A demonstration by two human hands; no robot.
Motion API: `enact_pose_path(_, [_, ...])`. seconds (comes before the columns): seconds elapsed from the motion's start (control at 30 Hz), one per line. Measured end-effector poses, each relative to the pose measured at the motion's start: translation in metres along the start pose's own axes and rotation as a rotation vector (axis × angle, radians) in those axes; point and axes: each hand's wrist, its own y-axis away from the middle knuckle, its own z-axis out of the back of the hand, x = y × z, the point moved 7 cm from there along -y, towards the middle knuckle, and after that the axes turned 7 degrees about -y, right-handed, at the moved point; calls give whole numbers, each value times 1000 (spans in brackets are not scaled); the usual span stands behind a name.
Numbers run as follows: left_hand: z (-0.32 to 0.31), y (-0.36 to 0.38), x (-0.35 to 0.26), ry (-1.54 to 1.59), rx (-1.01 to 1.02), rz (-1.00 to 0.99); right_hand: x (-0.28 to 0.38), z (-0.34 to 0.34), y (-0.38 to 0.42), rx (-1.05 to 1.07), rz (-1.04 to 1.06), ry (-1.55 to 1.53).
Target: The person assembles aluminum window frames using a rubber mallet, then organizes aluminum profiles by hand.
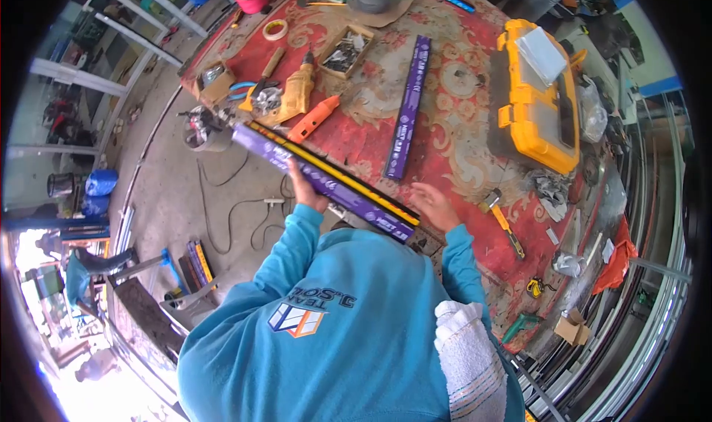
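My left hand (305, 190) grips a long, narrow purple carton (348, 196) from its near side, fingers wrapped around the edge. Black and yellow stripes run along the carton's far, upper side. It is held slanting across my front, its far end up to the left. Just off the carton's right end is my right hand (436, 207), fingers apart and holding nothing. A second purple carton (408, 110) lies on the red patterned carpet (463, 140) of the worktable ahead.
A yellow power drill (298, 92), an orange tool (314, 119) and a wooden box of small parts (347, 51) lie beyond the carton. To the right are a yellow toolbox (523, 129), a hammer (507, 228) and a tape measure (535, 287). Cables (215, 236) trail on the floor at left.
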Motion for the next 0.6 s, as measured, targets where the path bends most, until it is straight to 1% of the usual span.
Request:
enact_pose_path(0.07, [-14,-2,15,-17,82,16,10,-46,-6,202,58,136])
enact_pose_path(0.1, [-16,-11,24,23,165,34,26,-56,-4,181,133,336])
enact_pose_path(0.13, [-37,2,24,48,210,44,25,-58,-7,178,145,344])
enact_pose_path(0.2, [-63,6,25,24,321,53,19,-50,-10,99,98,405])
enact_pose_path(0.23, [-70,3,24,23,321,60,36,-48,-4,-24,198,413])
enact_pose_path(0.27, [-75,1,24,23,320,63,54,-48,4,-123,289,509])
enact_pose_path(0.3, [-77,0,26,-4,285,62,64,-48,11,-165,251,622])
enact_pose_path(0.33, [-70,-12,36,-30,290,124,84,-50,20,-211,219,737])
enact_pose_path(0.4, [-74,-21,43,-79,296,145,85,-36,29,-392,481,802])
enact_pose_path(0.5, [-60,-30,42,-56,334,70,98,-27,36,-406,525,822])
enact_pose_path(0.57, [-49,-27,49,-61,308,176,80,2,34,-549,419,604])
enact_pose_path(0.6, [-48,-22,49,-54,317,170,78,8,38,-549,431,611])
